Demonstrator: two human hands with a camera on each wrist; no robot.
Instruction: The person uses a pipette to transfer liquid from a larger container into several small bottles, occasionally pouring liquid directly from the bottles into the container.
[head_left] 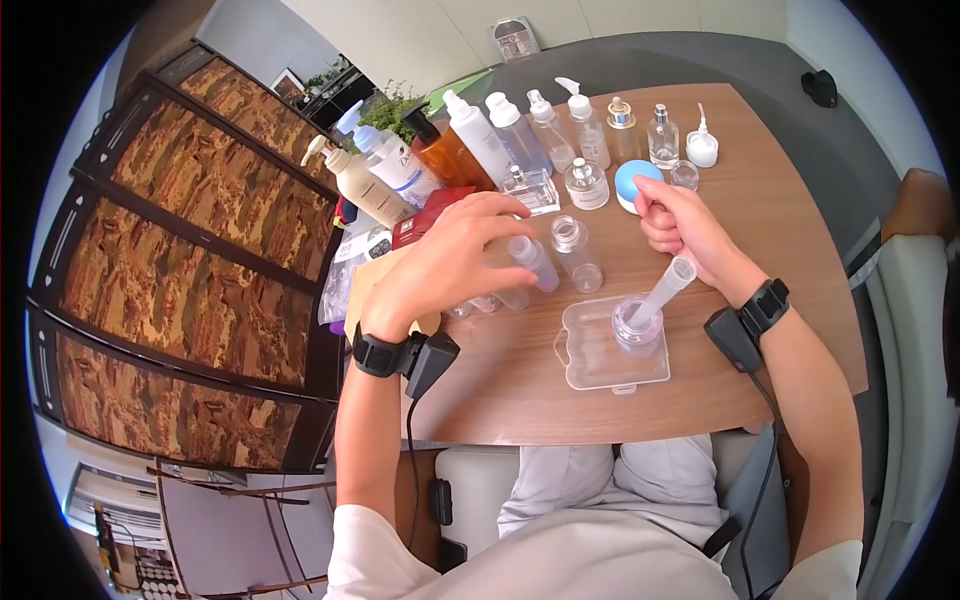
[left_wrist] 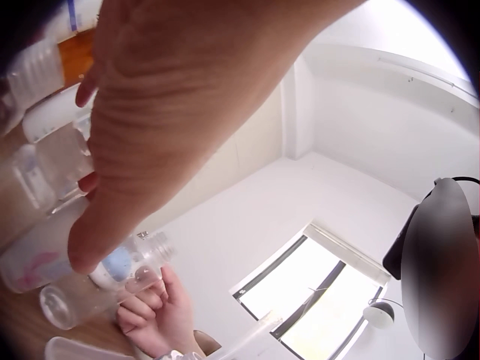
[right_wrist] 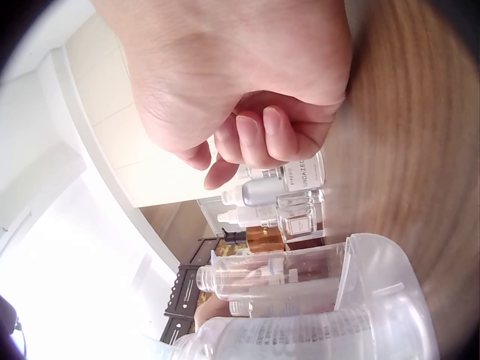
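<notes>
My left hand (head_left: 440, 255) is over the table's left side, its thumb and fingers spread apart. Its thumb overlaps a small bottle with pink and blue markings (left_wrist: 37, 259). Just right of that bottle stands an uncapped clear bottle (head_left: 580, 255). The right hand (head_left: 690, 225) has its fingers curled toward the palm with no object visible in them; thumb and index tip come close together. Beyond its knuckles is a round blue lid (head_left: 637, 184). Nearer my body, a clear jar (head_left: 638, 328) with a translucent tube (head_left: 668, 290) leaning from its mouth sits on a clear plastic case (head_left: 580, 375).
Along the table's (head_left: 490, 400) far side runs a row of bottles, including an amber pump bottle (head_left: 450, 155), a white bottle (head_left: 478, 135) and a glass perfume bottle (head_left: 663, 140). A white pump top (head_left: 702, 148) stands at far right. A red package (head_left: 425, 215) lies behind my left hand.
</notes>
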